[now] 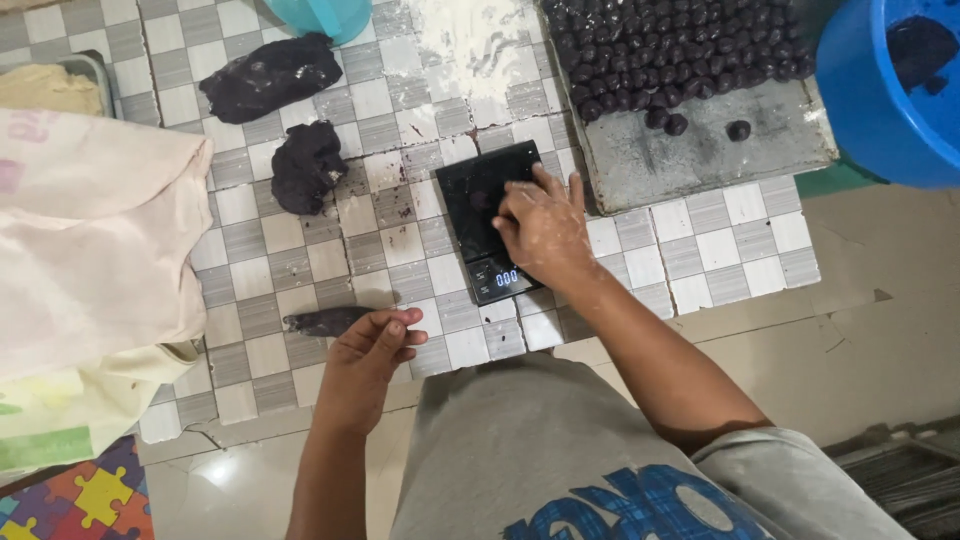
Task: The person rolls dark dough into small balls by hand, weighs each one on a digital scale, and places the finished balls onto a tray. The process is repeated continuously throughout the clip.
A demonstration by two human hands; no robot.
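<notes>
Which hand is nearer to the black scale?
Right. The right hand rests on the black scale; the left hand is apart from it, lower left, beside a dark dough strip.

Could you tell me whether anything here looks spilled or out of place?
White flour is spilled loose over the checkered mat near the tray, and two dark balls sit apart from the tray's packed rows.

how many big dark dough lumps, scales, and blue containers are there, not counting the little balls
big dark dough lumps: 2
long dark dough strip by the left hand: 1
black digital scale under the right hand: 1
blue containers: 2
total: 6
</notes>
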